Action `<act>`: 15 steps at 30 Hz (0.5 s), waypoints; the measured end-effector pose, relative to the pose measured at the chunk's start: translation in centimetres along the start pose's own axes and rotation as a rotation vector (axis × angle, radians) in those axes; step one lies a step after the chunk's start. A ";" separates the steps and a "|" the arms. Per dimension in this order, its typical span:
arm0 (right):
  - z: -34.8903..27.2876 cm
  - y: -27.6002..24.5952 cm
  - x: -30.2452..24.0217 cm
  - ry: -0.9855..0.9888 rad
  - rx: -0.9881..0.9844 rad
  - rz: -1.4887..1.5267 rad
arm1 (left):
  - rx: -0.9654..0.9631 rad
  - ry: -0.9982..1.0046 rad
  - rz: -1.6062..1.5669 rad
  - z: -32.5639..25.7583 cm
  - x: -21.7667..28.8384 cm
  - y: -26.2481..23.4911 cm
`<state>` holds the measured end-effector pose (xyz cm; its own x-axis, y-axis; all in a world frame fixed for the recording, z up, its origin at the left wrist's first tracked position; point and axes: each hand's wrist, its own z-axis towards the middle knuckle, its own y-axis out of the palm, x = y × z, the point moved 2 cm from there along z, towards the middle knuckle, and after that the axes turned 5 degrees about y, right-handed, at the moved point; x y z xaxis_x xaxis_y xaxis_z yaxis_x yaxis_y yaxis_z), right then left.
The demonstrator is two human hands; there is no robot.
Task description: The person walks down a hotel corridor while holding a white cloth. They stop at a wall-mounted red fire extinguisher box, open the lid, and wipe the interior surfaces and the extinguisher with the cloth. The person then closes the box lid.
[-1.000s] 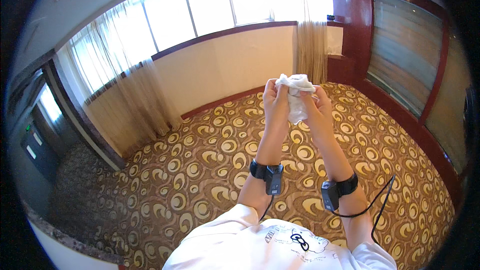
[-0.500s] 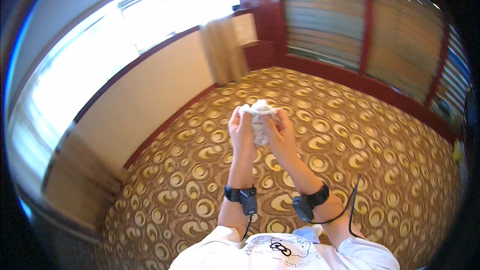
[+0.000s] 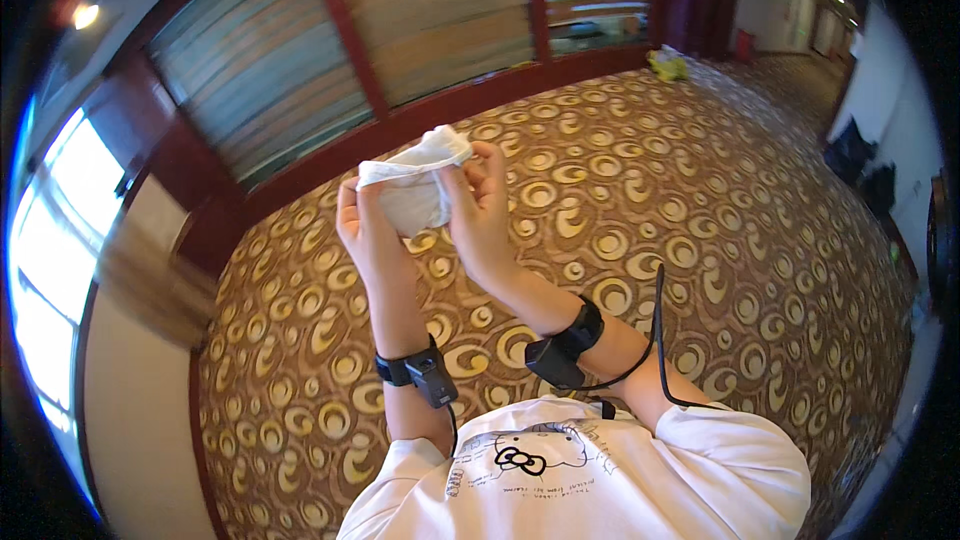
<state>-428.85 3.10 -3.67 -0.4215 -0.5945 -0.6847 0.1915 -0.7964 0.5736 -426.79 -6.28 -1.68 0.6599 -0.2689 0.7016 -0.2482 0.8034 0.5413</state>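
A small white cloth piece [image 3: 415, 202] with a thicker band along its top edge is stretched between my two hands, in the air at about arm's length. My left hand [image 3: 372, 230] pinches its left end, with the thumb on the near side. At the other end my right hand [image 3: 482, 222] grips the band between thumb and curled fingers. The cloth's lower part hangs loosely between the hands. Whether it is a sock or another small garment I cannot tell.
Patterned brown carpet [image 3: 600, 240] spreads below my arms. Dark red framed glass panels [image 3: 440, 20] line the far side. A yellow-green bundle [image 3: 668, 66] lies near a corridor, and dark bags [image 3: 865, 165] rest by the right wall. Black devices with cables [image 3: 432, 377] are strapped to both forearms.
My view has swung to the right, away from the windows toward the corridor. The cloth, bunched up before, is now spread wider, with my hands further apart.
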 end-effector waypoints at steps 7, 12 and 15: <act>8.3 -13.9 -2.3 -0.142 0.327 -0.229 | -0.210 -0.288 -0.177 1.0 -13.4 11.9; 12.6 -20.4 -3.8 -0.127 0.453 -0.318 | -0.307 -0.466 -0.224 1.7 -20.8 18.3; 16.0 -22.5 -3.9 -0.163 0.453 -0.296 | -0.383 -0.564 -0.347 3.1 -24.4 21.3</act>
<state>-445.71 25.09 -6.66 -0.5379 -0.3000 -0.7878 -0.3396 -0.7782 0.5282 -450.39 15.72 -5.83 0.1676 -0.6873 0.7068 0.2387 0.7239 0.6474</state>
